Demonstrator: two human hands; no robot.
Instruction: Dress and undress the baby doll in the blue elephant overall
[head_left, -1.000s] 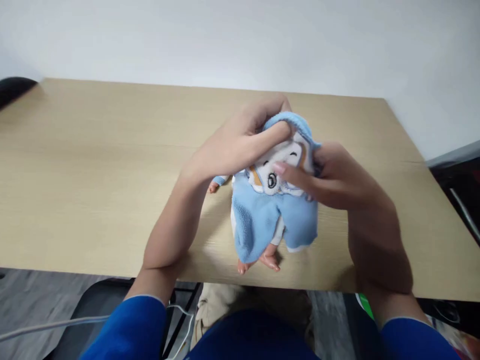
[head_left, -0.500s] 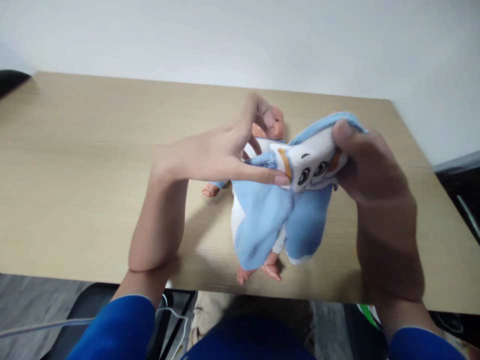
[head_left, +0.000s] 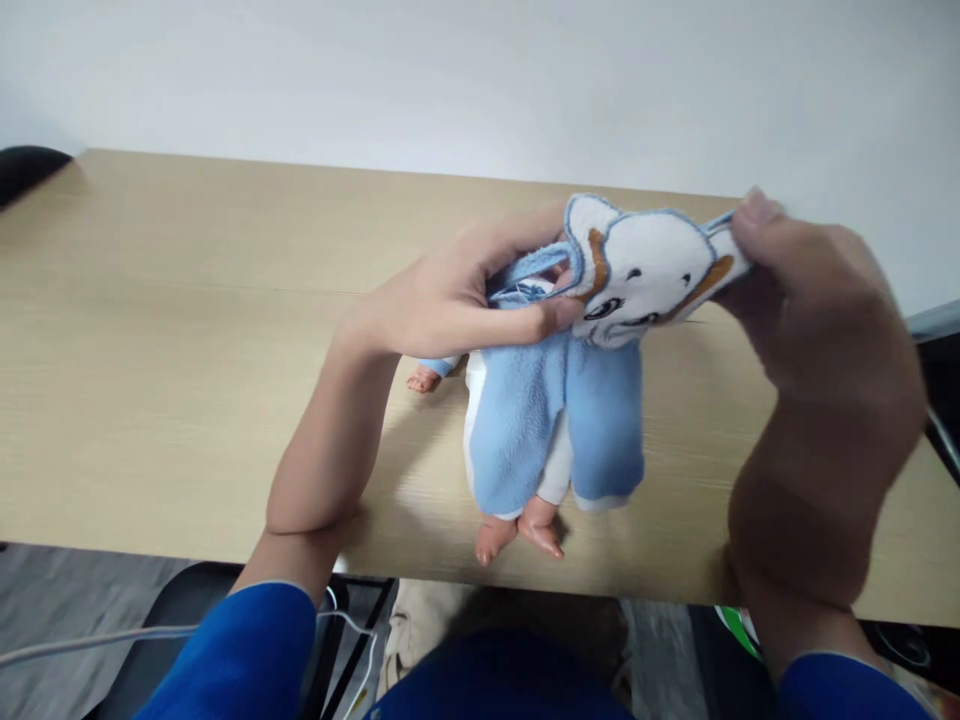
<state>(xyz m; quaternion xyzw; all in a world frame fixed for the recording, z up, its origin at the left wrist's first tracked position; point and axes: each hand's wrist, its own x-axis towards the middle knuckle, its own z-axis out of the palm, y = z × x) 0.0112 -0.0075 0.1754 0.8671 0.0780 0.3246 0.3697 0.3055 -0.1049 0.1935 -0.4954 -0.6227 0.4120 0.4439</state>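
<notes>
A pair of light blue doll overalls (head_left: 517,420) with a white animal-face bib (head_left: 660,255) is held up between my hands. My left hand (head_left: 480,300) pinches the bib's left side, thumb in front and a blue strap looped beside the fingers. The right-hand edge of the bib is gripped by my right hand (head_left: 795,270), thumb on top. Behind the hanging trouser legs a doll (head_left: 521,532) lies on the table; its bare feet and one small hand show, while its head and most of its body are hidden.
The pale wooden table (head_left: 187,350) meets a white wall (head_left: 450,90) at the back. Dark chairs (head_left: 169,640) stand at the near edge and far left. A white cable (head_left: 97,645) runs at lower left.
My right hand has moved right and slightly up, pulling the bib flatter so its face shows more. My left hand has closed further on the bib, and the doll's head is now covered.
</notes>
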